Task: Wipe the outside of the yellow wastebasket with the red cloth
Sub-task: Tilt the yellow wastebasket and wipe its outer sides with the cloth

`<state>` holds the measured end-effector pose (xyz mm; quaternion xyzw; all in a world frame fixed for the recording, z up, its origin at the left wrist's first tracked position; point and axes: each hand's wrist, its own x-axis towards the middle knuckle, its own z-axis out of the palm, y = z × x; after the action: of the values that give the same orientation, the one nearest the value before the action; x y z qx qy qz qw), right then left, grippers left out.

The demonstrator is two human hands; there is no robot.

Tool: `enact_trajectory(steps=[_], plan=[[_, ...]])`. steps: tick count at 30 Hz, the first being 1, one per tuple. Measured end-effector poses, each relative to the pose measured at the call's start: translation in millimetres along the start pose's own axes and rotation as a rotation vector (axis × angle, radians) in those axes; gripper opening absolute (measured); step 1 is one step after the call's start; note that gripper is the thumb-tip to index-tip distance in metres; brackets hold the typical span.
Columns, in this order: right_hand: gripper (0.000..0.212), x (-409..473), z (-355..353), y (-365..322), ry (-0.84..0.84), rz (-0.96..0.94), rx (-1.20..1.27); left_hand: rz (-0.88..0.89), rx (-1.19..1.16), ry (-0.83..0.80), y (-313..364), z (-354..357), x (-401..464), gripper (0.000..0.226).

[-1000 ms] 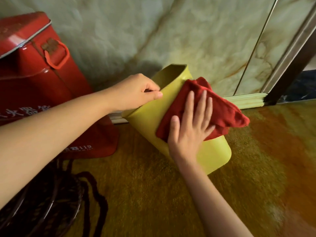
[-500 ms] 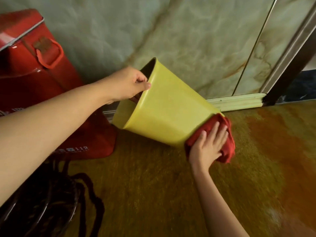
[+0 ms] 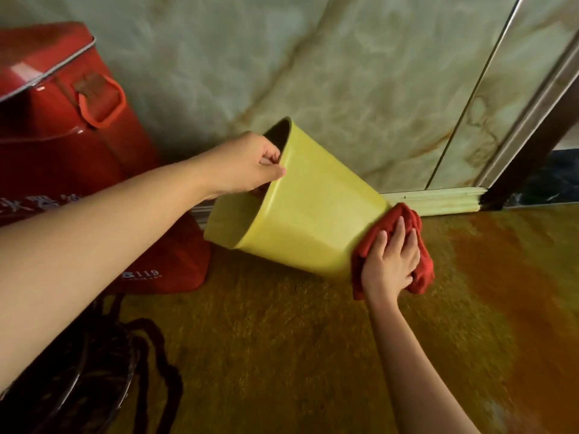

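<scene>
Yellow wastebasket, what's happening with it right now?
A person is cleaning it. The left hand has a grip on the rim of the yellow wastebasket, holding it tipped on its side with the opening toward the red box at the wall. The right hand presses the red cloth flat against the basket's bottom end, just above the floor. The side facing the camera looks clean and bare.
</scene>
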<state>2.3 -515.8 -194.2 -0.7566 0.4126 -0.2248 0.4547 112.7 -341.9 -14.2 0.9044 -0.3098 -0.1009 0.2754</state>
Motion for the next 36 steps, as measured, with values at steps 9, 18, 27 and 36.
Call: enact_trajectory(steps=[9, 18, 27, 36], plan=[[0.042, -38, 7, 15, 0.109, 0.149, 0.222, 0.177, 0.046, -0.173, 20, 14, -12, 0.033], [0.058, -74, 34, 13, -0.188, 0.681, 0.826, 0.216, 0.29, -0.279, -26, -5, -48, 0.033], [0.055, -104, 20, 12, -0.207, -0.146, 0.111, 0.357, 0.464, -0.233, -66, -19, -74, 0.029], [0.056, -130, 14, 15, -0.289, -0.555, -0.102, 0.387, 0.615, -0.07, -104, -22, -102, 0.034]])
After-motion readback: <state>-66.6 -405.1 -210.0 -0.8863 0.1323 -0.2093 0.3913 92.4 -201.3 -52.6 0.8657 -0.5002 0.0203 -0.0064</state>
